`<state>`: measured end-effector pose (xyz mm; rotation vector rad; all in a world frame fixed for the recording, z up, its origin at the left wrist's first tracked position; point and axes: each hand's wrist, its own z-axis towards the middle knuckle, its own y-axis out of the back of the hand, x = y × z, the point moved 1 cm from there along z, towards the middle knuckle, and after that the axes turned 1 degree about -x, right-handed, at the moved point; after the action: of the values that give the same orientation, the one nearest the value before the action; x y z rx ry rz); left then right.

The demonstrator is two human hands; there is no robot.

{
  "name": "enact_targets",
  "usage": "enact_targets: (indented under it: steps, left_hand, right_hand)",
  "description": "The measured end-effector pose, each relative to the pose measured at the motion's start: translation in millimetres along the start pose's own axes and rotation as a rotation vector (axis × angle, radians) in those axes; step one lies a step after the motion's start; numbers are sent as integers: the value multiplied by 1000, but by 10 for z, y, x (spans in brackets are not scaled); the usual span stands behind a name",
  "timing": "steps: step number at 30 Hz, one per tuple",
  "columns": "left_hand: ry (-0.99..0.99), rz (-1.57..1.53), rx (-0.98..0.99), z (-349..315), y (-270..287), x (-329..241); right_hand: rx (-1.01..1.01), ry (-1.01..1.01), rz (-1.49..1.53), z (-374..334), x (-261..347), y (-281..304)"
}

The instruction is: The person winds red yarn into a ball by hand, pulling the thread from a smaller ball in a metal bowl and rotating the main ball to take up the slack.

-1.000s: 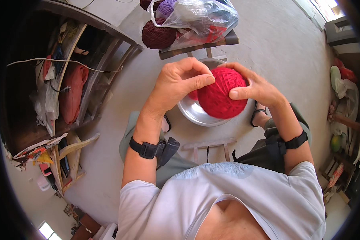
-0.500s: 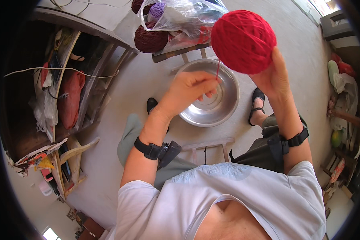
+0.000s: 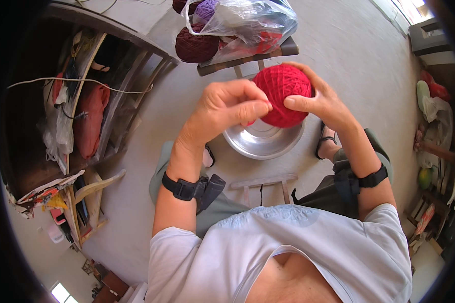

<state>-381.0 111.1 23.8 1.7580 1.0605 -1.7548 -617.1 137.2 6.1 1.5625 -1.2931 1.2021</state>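
Observation:
A red ball of yarn (image 3: 282,93) is gripped by my right hand (image 3: 326,103), thumb across the near side and fingers over the far side. Close against its left side, my left hand (image 3: 227,108) pinches the red yarn strand between thumb and fingertips. A bit of red shows below those fingertips; the strand itself is mostly hidden. Under both hands a shiny metal basin (image 3: 268,144) rests on the floor, its far part covered by the ball and my hands.
Beyond the basin, a low stool (image 3: 222,67) bears a clear plastic bag (image 3: 253,22), a dark maroon yarn ball (image 3: 196,45) and a purple one (image 3: 206,9). A wooden cabinet (image 3: 136,45) stands left. Cluttered shelves line the right. A wooden stool frame (image 3: 263,181) lies between my legs.
My right hand has brought the red ball down and left, turning it so the thumb now shows in front. My left hand has risen slightly leftward, still pinching the strand.

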Motion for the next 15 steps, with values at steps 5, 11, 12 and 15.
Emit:
enact_targets:
  steps: [5, 11, 12, 15]
  left_hand:
    - [12, 81, -205, 18, -3, -14]
    - [11, 44, -257, 50, 41, 86]
    - [11, 43, -254, 69, 21, 104]
    - [16, -2, -304, 130, -43, 180]
  right_hand:
    - [202, -154, 34, -40, -29, -34]
    - [473, -111, 436, -60, -81, 21]
    - [470, -111, 436, -89, -102, 98]
    - [257, -49, 570, -139, -116, 292]
